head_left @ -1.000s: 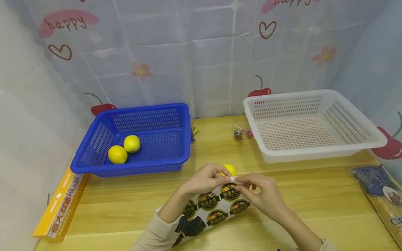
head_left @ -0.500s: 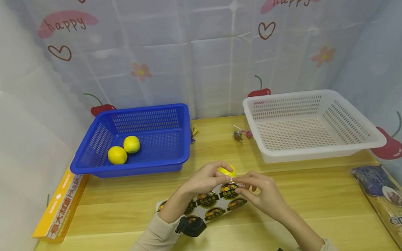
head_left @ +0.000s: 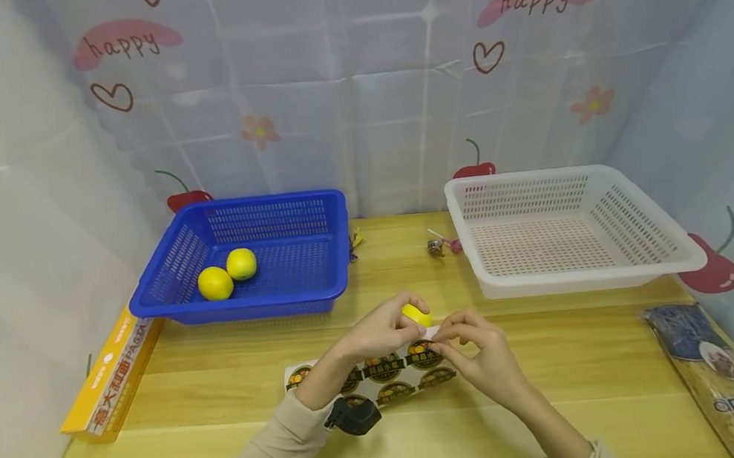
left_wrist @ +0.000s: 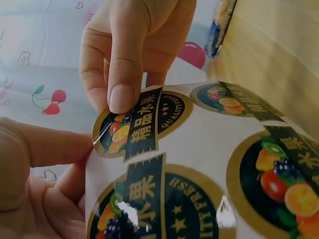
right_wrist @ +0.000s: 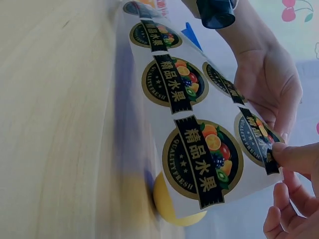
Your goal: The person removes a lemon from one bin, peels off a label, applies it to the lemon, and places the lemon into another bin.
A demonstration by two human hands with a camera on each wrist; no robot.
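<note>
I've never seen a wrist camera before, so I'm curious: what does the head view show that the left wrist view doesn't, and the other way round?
Head view only: the blue basket with two yellow fruits inside, another yellow fruit by the left hand, and the orange pasta box.

Left wrist view only: QUALITYFRESH lettering on the sticker sheet, close enough to read; from the head it is too small to make out.

Both: the sticker sheet, the left hand, the right hand pinching the sheet's edge, the wooden table and the cherry-patterned curtain.
</note>
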